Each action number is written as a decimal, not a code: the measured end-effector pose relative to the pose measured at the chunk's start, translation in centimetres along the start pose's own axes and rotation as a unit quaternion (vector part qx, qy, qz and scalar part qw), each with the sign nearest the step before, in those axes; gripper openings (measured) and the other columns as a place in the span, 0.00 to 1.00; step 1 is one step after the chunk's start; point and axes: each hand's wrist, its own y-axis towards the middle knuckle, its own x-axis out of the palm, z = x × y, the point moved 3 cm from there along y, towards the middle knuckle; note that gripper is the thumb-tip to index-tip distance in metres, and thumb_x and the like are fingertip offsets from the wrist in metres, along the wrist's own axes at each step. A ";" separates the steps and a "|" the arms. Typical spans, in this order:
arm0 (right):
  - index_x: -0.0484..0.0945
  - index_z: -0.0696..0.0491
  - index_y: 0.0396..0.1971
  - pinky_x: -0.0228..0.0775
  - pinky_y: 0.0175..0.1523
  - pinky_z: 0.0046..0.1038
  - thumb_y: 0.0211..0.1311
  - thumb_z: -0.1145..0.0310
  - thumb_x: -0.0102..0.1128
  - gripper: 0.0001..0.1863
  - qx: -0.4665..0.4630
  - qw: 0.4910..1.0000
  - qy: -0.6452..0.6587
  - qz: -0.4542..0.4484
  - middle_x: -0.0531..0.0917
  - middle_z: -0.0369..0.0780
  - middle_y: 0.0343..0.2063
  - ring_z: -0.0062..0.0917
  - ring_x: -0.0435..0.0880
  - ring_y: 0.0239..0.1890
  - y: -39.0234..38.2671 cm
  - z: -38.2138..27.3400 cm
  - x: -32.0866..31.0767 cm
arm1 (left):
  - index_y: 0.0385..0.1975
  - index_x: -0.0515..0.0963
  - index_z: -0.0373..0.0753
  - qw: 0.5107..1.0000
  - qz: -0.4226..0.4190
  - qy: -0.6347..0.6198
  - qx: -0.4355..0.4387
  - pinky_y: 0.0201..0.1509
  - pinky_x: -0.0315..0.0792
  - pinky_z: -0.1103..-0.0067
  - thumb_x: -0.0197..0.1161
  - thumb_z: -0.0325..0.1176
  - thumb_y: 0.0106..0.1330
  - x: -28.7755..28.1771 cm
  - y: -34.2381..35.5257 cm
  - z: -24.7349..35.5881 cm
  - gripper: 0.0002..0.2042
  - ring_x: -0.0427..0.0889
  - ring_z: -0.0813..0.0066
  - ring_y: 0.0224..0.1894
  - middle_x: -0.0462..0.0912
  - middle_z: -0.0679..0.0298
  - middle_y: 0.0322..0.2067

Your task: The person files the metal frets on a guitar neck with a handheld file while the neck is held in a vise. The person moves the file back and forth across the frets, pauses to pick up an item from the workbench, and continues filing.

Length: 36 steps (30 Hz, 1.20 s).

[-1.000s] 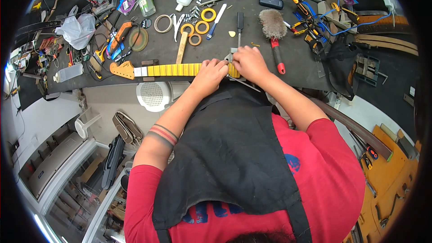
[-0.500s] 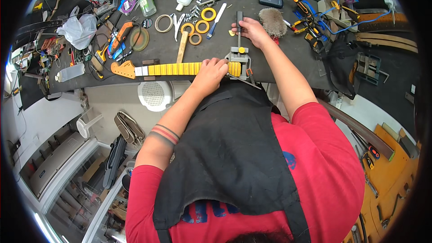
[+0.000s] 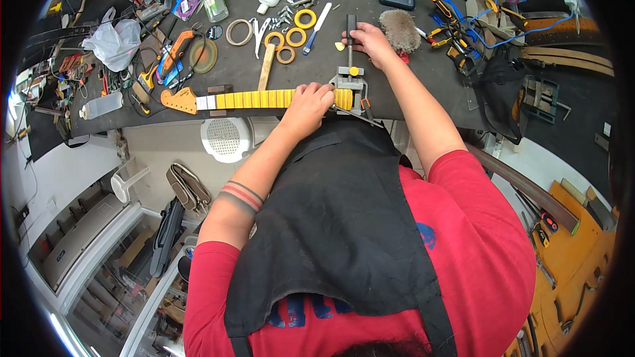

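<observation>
The neck (image 3: pixel 254 100) lies along the bench's near edge, headstock to the person's left, its yellow-covered face up. A dark block (image 3: pixel 220 88) sits by its headstock end, and its other end meets the grey vise (image 3: pixel 350 80). The left hand (image 3: pixel 309 101) lies palm down across the neck just beside the vise, fingers bent over it; the underside is hidden, so I cannot tell whether it grips or only presses. The right hand (image 3: pixel 370 43) has thumb and fingers closed around the dark handle (image 3: pixel 351 21) behind the vise.

The step in hand looks like working the handle while the neck is steadied. To do it well, the left hand should press evenly and hold the neck level, without twisting it, with its fingertips clear of the vise's jaws. The handle is best turned in small, gentle amounts, feeling for resistance, since too much force could dent the wood.

Behind the neck, a stick (image 3: pixel 266 66) and tape rolls (image 3: pixel 305 18) lie on the bench (image 3: pixel 311 76). The brush (image 3: pixel 399 30) is near the right hand, so the elbow and wrist need care there.
</observation>
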 end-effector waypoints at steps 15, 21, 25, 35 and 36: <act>0.74 0.62 0.62 0.83 0.49 0.31 0.72 0.62 0.68 0.26 -0.018 0.996 -0.086 0.031 0.89 0.45 0.46 0.27 0.90 0.45 0.6 0.8 0.3 | 0.45 0.73 0.38 1.000 -0.008 -0.002 0.003 0.64 0.70 0.60 0.63 0.17 0.53 -0.3 0.3 0.2 0.19 0.78 0.55 0.61 0.80 0.61 0.61; 0.76 0.61 0.56 0.83 0.53 0.32 0.77 0.65 0.63 0.17 0.014 0.988 -0.141 0.067 0.89 0.46 0.46 0.31 0.91 0.44 0.8 -0.1 1.2 | 0.45 0.73 0.38 1.000 -0.005 -0.002 0.005 0.65 0.70 0.60 0.63 0.17 0.53 -0.2 0.1 0.0 0.19 0.77 0.56 0.61 0.80 0.61 0.62; 0.76 0.60 0.56 0.84 0.49 0.34 0.79 0.64 0.61 0.17 0.054 0.990 0.131 -0.001 0.89 0.44 0.42 0.29 0.91 0.41 -0.9 -0.3 1.4 | 0.45 0.73 0.38 1.000 -0.003 0.004 -0.004 0.65 0.70 0.60 0.64 0.18 0.54 -0.2 -0.6 -0.2 0.18 0.77 0.56 0.62 0.80 0.61 0.62; 0.80 0.59 0.48 0.84 0.41 0.32 0.80 0.59 0.61 0.16 -0.014 0.986 -0.148 0.074 0.88 0.41 0.39 0.25 0.90 0.38 0.9 0.3 0.4 | 0.44 0.73 0.39 1.000 0.001 -0.014 -0.005 0.69 0.68 0.58 0.63 0.18 0.57 -0.2 -0.4 0.0 0.15 0.76 0.55 0.65 0.80 0.59 0.62; 0.80 0.59 0.49 0.84 0.44 0.32 0.81 0.59 0.59 0.16 0.011 0.995 -0.094 0.030 0.88 0.41 0.41 0.26 0.90 0.40 0.3 0.1 1.3 | 0.44 0.73 0.39 1.000 0.021 0.006 -0.009 0.71 0.66 0.56 0.63 0.19 0.58 -0.4 -0.9 0.0 0.15 0.76 0.55 0.67 0.80 0.60 0.61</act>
